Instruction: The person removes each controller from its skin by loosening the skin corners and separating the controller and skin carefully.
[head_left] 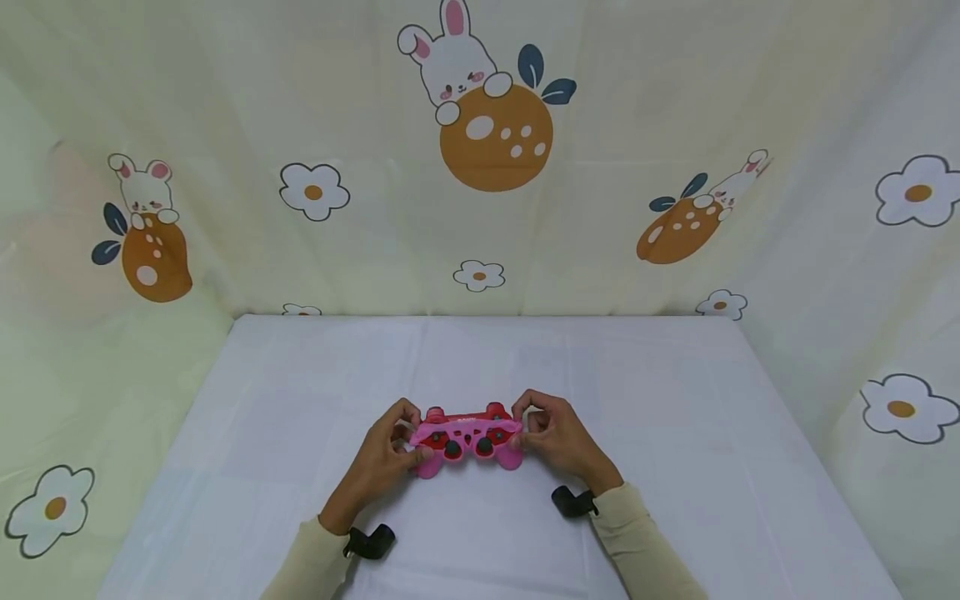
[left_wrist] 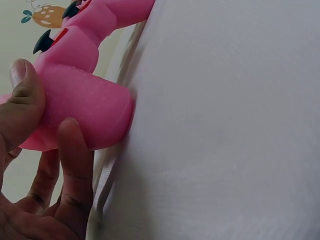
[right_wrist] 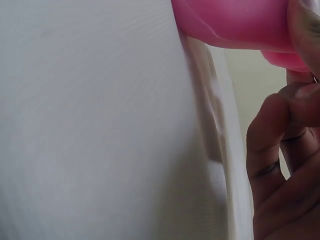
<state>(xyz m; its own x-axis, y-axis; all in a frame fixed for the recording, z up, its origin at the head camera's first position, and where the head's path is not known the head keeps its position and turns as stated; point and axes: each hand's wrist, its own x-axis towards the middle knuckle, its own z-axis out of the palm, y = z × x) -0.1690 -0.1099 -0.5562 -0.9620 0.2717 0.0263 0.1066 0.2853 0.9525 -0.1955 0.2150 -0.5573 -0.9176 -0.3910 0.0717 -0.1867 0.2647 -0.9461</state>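
Note:
A red game controller [head_left: 471, 416] with dark thumbsticks sits in a pink silicone cover [head_left: 468, 427] over the middle of the table. The left end is gripped by my left hand [head_left: 382, 457], thumb on top of the cover. At the opposite end, my right hand [head_left: 561, 435] pinches the pink cover between thumb and fingers. In the left wrist view, the rounded pink grip [left_wrist: 82, 102] comes down to the white cloth, and a fingertip touches its side. The right wrist view catches only part of the other pink grip [right_wrist: 235, 22], close to the cloth.
White cloth covers the table [head_left: 480, 358]. A curtain [head_left: 360, 100] printed with rabbits and flowers hangs behind it and along both sides. Black wrist cameras are strapped on the left wrist [head_left: 372, 542] and the right wrist [head_left: 573, 502].

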